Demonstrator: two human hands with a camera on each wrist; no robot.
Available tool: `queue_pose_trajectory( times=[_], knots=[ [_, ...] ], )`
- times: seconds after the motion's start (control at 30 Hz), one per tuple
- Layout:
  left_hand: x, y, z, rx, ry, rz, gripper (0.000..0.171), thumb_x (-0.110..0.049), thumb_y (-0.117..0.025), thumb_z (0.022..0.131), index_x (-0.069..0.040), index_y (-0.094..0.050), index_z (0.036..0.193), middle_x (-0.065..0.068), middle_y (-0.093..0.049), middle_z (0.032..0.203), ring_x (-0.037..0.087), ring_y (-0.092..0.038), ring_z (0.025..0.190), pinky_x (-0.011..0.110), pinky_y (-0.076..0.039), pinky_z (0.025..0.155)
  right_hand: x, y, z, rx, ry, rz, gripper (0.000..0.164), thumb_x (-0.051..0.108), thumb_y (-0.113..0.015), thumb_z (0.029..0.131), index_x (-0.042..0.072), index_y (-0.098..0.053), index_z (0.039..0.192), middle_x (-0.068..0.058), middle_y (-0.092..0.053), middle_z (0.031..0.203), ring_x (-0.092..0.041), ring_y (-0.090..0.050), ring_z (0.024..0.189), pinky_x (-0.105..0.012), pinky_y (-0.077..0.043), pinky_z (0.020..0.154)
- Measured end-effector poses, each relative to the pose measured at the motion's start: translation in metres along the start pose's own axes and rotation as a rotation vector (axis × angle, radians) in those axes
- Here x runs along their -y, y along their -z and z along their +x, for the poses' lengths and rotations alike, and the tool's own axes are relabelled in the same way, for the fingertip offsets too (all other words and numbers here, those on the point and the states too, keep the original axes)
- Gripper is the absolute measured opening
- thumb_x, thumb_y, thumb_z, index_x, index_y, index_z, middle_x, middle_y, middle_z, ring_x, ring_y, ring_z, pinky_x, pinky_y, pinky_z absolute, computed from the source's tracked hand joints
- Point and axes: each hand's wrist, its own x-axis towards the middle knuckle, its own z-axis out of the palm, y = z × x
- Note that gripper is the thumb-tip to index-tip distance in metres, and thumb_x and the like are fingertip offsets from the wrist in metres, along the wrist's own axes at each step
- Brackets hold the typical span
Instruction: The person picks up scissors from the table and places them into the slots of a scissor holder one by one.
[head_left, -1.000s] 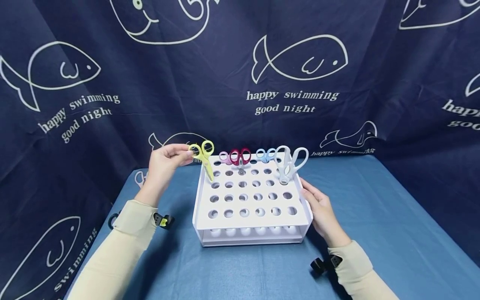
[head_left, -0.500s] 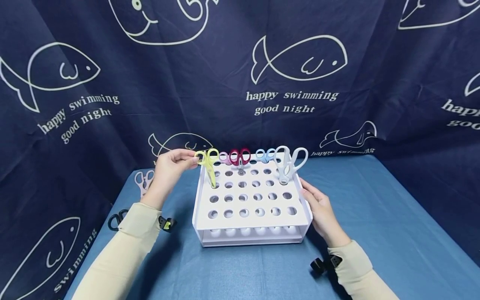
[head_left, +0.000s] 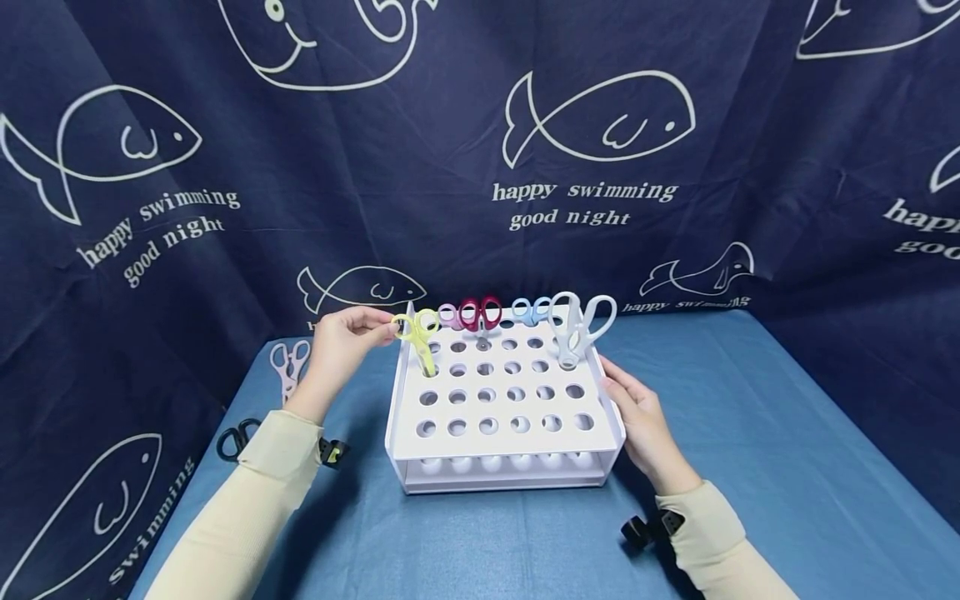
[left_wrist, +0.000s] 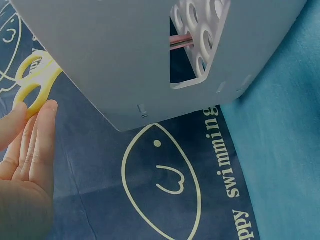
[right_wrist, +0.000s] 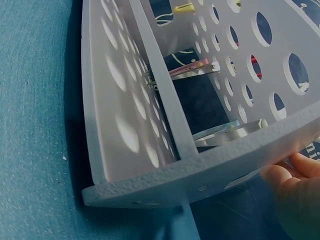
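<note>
My left hand [head_left: 347, 346] pinches one handle loop of the yellow scissors [head_left: 417, 330] between thumb and fingers. Their blades point down into a hole at the left side of the white rack [head_left: 498, 412], and the yellow tip [right_wrist: 184, 8] shows below the top board in the right wrist view. My right hand [head_left: 641, 417] grips the rack's right side panel. Standing in other holes are pink scissors [head_left: 449, 315], dark red scissors [head_left: 480, 313], light blue scissors [head_left: 531, 312] and larger pale grey-blue scissors [head_left: 576, 329].
Pale pink scissors [head_left: 288, 363] and black-handled scissors [head_left: 237, 439] lie on the blue tablecloth [head_left: 480, 550] left of the rack, partly behind the left arm. A dark blue curtain [head_left: 435, 167] with fish drawings hangs close behind the rack.
My left hand has moved right and down, and the yellow scissors have sunk from above the board into the hole. The right hand and rack stay still.
</note>
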Motion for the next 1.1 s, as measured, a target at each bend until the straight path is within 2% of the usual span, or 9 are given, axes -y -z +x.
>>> queue_pose_trajectory(
  times=[0.37,0.6,0.77,0.97,1.1],
  knots=[
    [0.004,-0.0022,-0.0019,0.015,-0.018,-0.045,0.019,-0.013,-0.075,0.085,0.002,-0.073,0.096,0.018,-0.074,0.091,0.002,-0.07,0.067,0.024,-0.06,0.068,-0.0006,-0.0001,0.0,-0.008,-0.018,-0.008,0.057,0.029,-0.05,0.101,-0.001,-0.035,0.148,-0.02,-0.035,0.153,0.003,-0.053,0.118,-0.014,-0.05,0.092],
    [0.0061,-0.0067,-0.0018,0.015,-0.042,-0.08,0.018,-0.007,-0.075,0.084,0.005,-0.072,0.096,0.011,-0.075,0.085,0.0,-0.069,0.067,0.022,-0.06,0.068,-0.0008,0.0004,0.0007,-0.006,-0.009,-0.017,0.057,0.029,-0.049,0.102,-0.001,-0.035,0.148,-0.021,-0.034,0.153,-0.001,-0.051,0.123,-0.013,-0.049,0.093],
    [0.0067,-0.0076,-0.003,0.019,-0.043,-0.054,0.018,-0.01,-0.076,0.083,0.002,-0.073,0.096,0.011,-0.075,0.086,0.001,-0.069,0.067,0.019,-0.059,0.068,-0.0006,0.0002,0.0007,-0.001,-0.002,-0.015,0.056,0.028,-0.049,0.102,-0.002,-0.035,0.148,-0.018,-0.037,0.152,0.001,-0.053,0.12,-0.014,-0.05,0.093],
    [0.0064,-0.0079,-0.006,0.031,-0.046,0.014,0.018,-0.016,-0.077,0.083,-0.003,-0.074,0.095,0.011,-0.075,0.088,0.0,-0.067,0.067,0.015,-0.055,0.066,-0.0011,0.0004,0.0006,-0.007,-0.007,-0.011,0.056,0.027,-0.049,0.102,-0.002,-0.035,0.148,-0.008,-0.046,0.147,0.003,-0.055,0.115,-0.015,-0.051,0.091],
    [0.0063,-0.0081,-0.0065,0.055,-0.041,0.041,0.02,-0.015,-0.077,0.083,-0.001,-0.074,0.097,0.016,-0.074,0.091,-0.002,-0.065,0.066,0.013,-0.052,0.065,-0.0015,0.0005,0.0007,-0.011,-0.01,-0.007,0.056,0.027,-0.049,0.102,-0.002,-0.035,0.148,-0.004,-0.049,0.144,0.004,-0.055,0.114,-0.015,-0.051,0.091]
  ],
)
